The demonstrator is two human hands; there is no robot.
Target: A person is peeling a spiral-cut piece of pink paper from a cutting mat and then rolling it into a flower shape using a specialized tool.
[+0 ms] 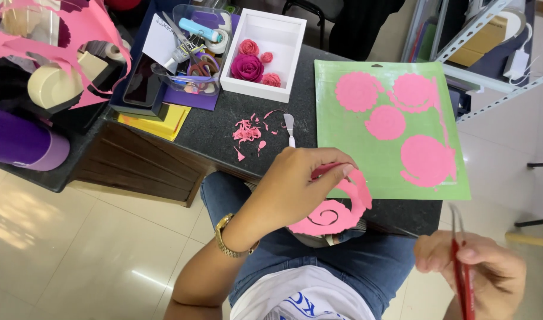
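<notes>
My left hand (pixel 298 186) pinches the outer end of a pink paper spiral (pixel 337 210) that hangs over my lap at the table's front edge. My right hand (pixel 473 269), low at the right, grips red-handled tweezers (pixel 461 272) pointing up. On the dark table lies a green cutting mat (pixel 378 160) with several pink scalloped paper spirals (pixel 425 159) stuck to it. A small white-handled spatula tool (pixel 290 127) lies just beyond my left hand.
Pink paper scraps (pixel 248 131) lie left of the spatula. A white box (pixel 283 41) holds finished pink paper roses (pixel 248 66). A clear tray (pixel 191 50) of tools, purple and yellow sheets (pixel 165 121) and a cutting machine with pink waste paper (pixel 58 47) crowd the back left.
</notes>
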